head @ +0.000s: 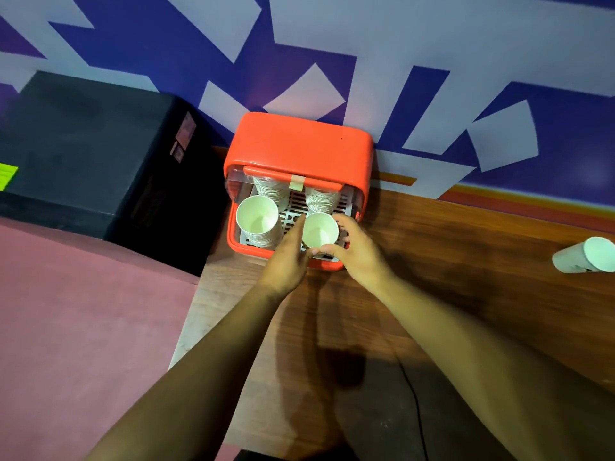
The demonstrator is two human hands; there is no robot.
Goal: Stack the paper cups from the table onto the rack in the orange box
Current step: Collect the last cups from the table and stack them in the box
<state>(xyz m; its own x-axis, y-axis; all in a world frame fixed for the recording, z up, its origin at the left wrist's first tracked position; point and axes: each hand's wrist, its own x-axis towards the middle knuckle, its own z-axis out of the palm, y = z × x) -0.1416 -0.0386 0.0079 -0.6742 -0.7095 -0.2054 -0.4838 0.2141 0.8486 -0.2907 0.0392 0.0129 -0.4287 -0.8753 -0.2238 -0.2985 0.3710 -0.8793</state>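
Placement: right hand [354,242] curled round paper cup [319,229] on rack [296,201] in orange box [299,141]; left hand [289,257], fingers [297,229] straight, steadied it. Next likely: release, fetch lying cup stack [580,257].

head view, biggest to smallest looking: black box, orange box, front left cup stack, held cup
1. black box
2. orange box
3. front left cup stack
4. held cup; unsure: stack top sits nearer camera

Smooth moulded plastic w/ soft sheen on orange box [299,141]; clear glossy plastic on front flap [352,194], matt beige tape strip [296,183] across it. White matt slotted plastic for rack [296,202]. Matt white paper on paper cups [320,229]. Semi-gloss dark wood-grain on table [449,261]. Matt black finish on black box [83,144].
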